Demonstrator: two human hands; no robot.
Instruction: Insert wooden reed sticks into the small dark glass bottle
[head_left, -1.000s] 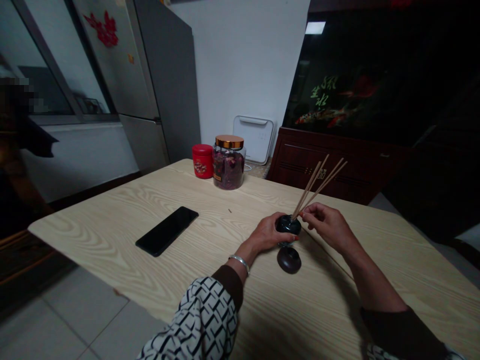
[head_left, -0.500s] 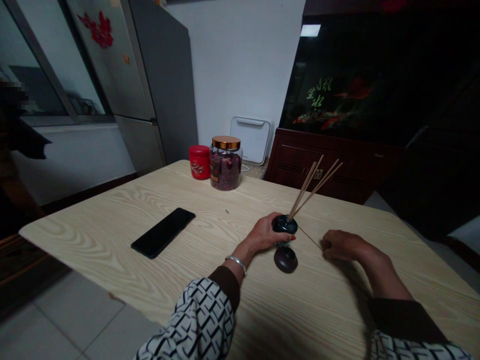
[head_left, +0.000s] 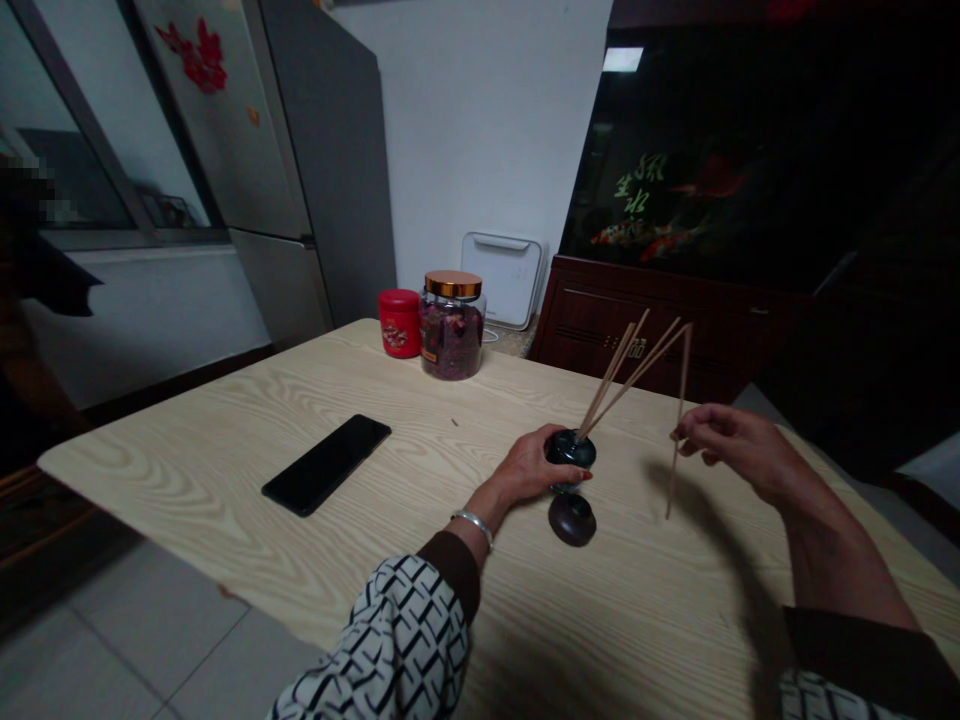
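Observation:
My left hand wraps around a small dark round pot on the light wood table. Several thin wooden sticks lean out of the pot toward the upper right. A dark rounded lid lies on the table just in front of the pot. My right hand is raised to the right of the pot and pinches one more thin stick, held nearly upright with its lower end just above the table.
A black phone lies flat to the left. A red tin and a glass jar with a copper lid stand at the table's far edge. A fridge, a dark wooden cabinet and a fish tank lie beyond.
My right hand went from the pot down to the table, closed on a loose stick lying there, and has lifted it upright. My left hand stayed on the pot.

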